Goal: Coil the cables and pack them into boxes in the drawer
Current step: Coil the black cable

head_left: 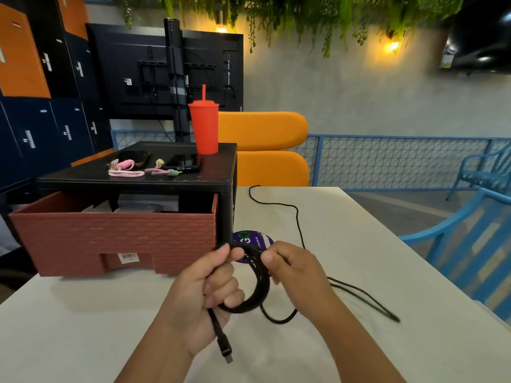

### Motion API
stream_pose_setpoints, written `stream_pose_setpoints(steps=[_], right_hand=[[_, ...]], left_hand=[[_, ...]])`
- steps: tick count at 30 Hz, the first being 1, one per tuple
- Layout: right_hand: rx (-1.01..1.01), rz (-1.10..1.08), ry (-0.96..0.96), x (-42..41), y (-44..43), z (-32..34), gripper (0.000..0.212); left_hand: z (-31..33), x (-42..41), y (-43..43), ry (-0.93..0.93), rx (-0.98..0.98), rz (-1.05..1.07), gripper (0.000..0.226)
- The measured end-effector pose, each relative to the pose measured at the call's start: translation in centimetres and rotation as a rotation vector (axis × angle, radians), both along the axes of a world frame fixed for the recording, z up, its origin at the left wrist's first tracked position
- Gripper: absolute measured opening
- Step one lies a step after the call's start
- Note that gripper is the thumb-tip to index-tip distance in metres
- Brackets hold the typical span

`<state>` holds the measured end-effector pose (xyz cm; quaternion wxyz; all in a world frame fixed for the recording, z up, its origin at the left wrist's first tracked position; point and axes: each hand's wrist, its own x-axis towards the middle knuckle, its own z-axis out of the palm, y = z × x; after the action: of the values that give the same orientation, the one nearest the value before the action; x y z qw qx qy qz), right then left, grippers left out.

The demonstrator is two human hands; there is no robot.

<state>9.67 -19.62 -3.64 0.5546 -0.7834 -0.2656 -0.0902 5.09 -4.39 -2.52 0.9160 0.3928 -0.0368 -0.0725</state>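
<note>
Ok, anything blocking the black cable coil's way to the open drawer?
Nothing visible does. The left hand and right hand hold the black braided cable coil beside the front corner of the open brick-patterned brown drawer; only a flat purple disc lies between.

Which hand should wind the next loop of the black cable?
Probably the right hand. It pinches the top of the coil, and the loose cable trails off on its side. The left hand grips the coil, holding it together.
</note>
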Motion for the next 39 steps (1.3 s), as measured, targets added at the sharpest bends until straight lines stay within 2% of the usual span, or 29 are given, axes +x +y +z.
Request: stream_pose_setpoints(steps=[2, 4, 11, 14, 16, 19, 21, 28, 33, 37, 39], right_hand=[[-0.043, -0.034, 0.072, 0.5, -0.8, 0.2, 0.027], [-0.106, -0.075, 0.096, 0.8, -1.5, 0.2, 0.021], [-0.224, -0.346, 0.06, 1.8, -3.3, 0.1, 0.026], [-0.312, -0.496, 0.014, 2.2, -4.4, -0.1, 0.02], [-0.287, -0.578, 0.059, 2.8, -5.2, -0.4, 0.021], [-0.138, -0.652, 0.167, 3.2, -6.4, -0.7, 0.018], [-0.11, -0.716, 0.188, 3.5, -7.2, -1.0, 0.021], [-0.272, -0.923, 0.023, 3.8, -8.2, -1.6, 0.021], [-0.498, -0.905, -0.044, 4.0, -8.2, -2.3, 0.019], [-0.542, -0.739, 0.083, 3.6, -7.2, -2.3, 0.036], [-0.565, -0.677, 0.082, 3.3, -6.3, -2.3, 0.044]], left_hand=[[0.0, 0.3, 0.4, 0.008, -0.117, 0.016, 0.053], [-0.1, 0.4, 0.7, -0.016, -0.196, 0.027, 0.056], [0.0, 0.9, 1.7, -0.089, -0.3, 0.104, 0.05], [0.3, 0.9, 2.1, -0.084, -0.3, 0.182, 0.032], [0.6, 0.8, 2.7, -0.077, -0.291, 0.252, 0.022], [0.9, 0.8, 3.9, -0.086, -0.298, 0.331, 0.019], [0.9, 0.8, 4.6, -0.086, -0.295, 0.38, 0.019], [1.1, 0.7, 5.5, -0.112, -0.304, 0.432, 0.021], [0.9, 0.7, 6.0, -0.126, -0.324, 0.442, 0.021], [0.8, 0.8, 5.5, -0.109, -0.282, 0.436, 0.02], [0.7, 0.8, 5.0, -0.097, -0.261, 0.416, 0.021]])
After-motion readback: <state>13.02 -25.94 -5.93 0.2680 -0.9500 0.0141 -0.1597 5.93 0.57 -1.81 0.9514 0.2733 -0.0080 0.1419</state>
